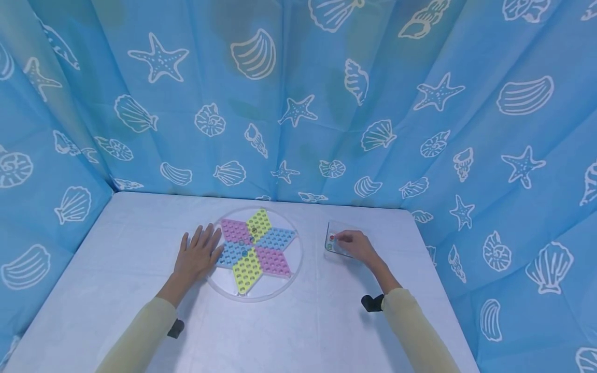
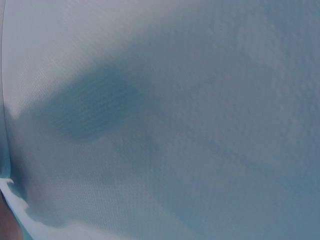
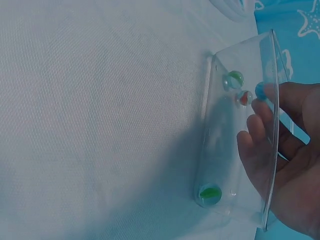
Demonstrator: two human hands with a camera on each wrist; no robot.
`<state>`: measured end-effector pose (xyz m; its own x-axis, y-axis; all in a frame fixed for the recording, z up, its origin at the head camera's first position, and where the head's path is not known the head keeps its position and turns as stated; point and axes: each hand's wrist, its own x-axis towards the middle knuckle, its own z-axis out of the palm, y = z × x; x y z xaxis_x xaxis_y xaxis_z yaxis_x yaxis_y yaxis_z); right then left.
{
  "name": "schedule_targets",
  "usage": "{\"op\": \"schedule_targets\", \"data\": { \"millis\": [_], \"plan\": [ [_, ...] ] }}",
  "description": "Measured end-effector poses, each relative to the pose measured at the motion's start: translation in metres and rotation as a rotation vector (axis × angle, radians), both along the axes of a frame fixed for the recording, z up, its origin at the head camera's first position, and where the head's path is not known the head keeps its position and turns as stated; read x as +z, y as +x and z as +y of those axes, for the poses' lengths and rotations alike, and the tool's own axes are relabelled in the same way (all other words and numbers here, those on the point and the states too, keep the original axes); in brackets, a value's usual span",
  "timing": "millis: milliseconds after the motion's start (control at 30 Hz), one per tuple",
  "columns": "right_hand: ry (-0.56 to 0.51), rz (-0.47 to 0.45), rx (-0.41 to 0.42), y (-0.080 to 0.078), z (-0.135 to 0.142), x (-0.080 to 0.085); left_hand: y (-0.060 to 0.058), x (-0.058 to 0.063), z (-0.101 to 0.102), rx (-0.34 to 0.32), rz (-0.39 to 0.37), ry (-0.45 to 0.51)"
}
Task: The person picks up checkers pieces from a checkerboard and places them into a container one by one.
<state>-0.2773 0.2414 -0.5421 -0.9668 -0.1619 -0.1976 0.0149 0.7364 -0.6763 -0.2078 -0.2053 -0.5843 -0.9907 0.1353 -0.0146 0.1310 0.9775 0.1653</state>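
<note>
My right hand (image 1: 355, 245) reaches into a clear plastic box (image 3: 272, 165). In the right wrist view, its thumb and index finger pinch a blue marble (image 3: 260, 90). Inside the box lie a red-streaked marble (image 3: 245, 98), a green marble (image 3: 235, 79) and, at the other end, another green marble (image 3: 210, 194). Palm down, my left hand (image 1: 195, 256) rests with straight fingers at the left edge of a round Chinese checkers board (image 1: 275, 285). Several marbles (image 1: 244, 253) sit near the middle of its pink, yellow and blue star.
A white cloth (image 1: 289, 331) covers the table. Blue curtains (image 1: 298, 140) printed with shells and starfish stand behind it and along both sides. The left wrist view shows mostly shaded cloth (image 2: 200, 125).
</note>
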Motion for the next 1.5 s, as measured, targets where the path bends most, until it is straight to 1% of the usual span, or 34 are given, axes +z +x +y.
{"op": "schedule_targets", "data": {
  "millis": [67, 433, 767, 1000, 1233, 1500],
  "plan": [
    [0.013, -0.003, 0.008, 0.0001, 0.0003, -0.0003, -0.0003, -0.0002, 0.0002, 0.001, -0.001, 0.006],
    [0.05, -0.065, -0.01, 0.0, -0.0013, -0.0033, -0.0016, -0.0027, -0.0003, 0.005, -0.004, -0.005],
    [0.061, -0.066, 0.01, 0.0017, -0.0046, -0.0025, -0.0003, -0.0021, -0.0003, 0.013, -0.015, -0.005],
    [0.084, -0.043, 0.025, 0.0, -0.0036, -0.0075, -0.0007, -0.0017, -0.0003, 0.009, -0.013, -0.01],
    [0.076, -0.036, 0.026, -0.0018, -0.0029, -0.0091, -0.0017, -0.0028, 0.0, 0.009, -0.004, -0.004],
    [0.084, -0.051, 0.016, -0.001, -0.0041, -0.0095, -0.0021, -0.0042, 0.0007, 0.013, -0.002, -0.005]
  ]
}}
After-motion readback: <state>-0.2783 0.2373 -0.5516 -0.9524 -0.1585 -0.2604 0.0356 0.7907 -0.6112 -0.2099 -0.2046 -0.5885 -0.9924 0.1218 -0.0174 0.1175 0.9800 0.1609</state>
